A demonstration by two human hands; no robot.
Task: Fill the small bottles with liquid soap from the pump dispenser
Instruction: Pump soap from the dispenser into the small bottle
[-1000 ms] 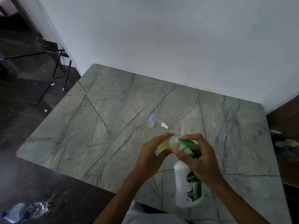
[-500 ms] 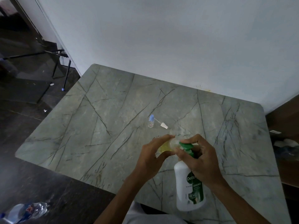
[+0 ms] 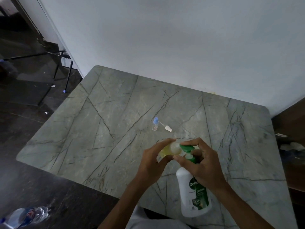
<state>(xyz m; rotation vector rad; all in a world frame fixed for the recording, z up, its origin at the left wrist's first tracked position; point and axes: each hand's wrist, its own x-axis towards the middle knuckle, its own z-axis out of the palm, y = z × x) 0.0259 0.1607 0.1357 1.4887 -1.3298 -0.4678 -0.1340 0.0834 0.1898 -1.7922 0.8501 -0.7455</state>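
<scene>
Because the soap must drop into a narrow mouth, the work is gathered at the pump dispenser (image 3: 194,195), which stands upright on the grey veined surface (image 3: 99,129) near its front edge. Far left of the dispenser, down on the dark floor, lies a plastic water bottle (image 3: 24,217), which seems to have no part in the job. Beyond the dispenser and to its left, well apart from it, a blue-capped bottle (image 3: 155,123) stands upright and looks clear, probably set back to wait its turn. Just beside that, on the side nearer the dispenser, lies a white spray top (image 3: 168,128) with a thin tube, likely taken off the bottle now in hand. Just left of the dispenser's head, the left hand (image 3: 153,162) grips a small bottle (image 3: 171,148), fingers and thumb curled round it, tilted so its open end meets the green spout (image 3: 187,147); yellowish liquid shows inside. The right hand (image 3: 201,164) wraps over the dispenser's top, forefinger on the pump head and thumb by the neck, a hold that suits pressing while steadying. Whether soap is flowing cannot be told.
</scene>
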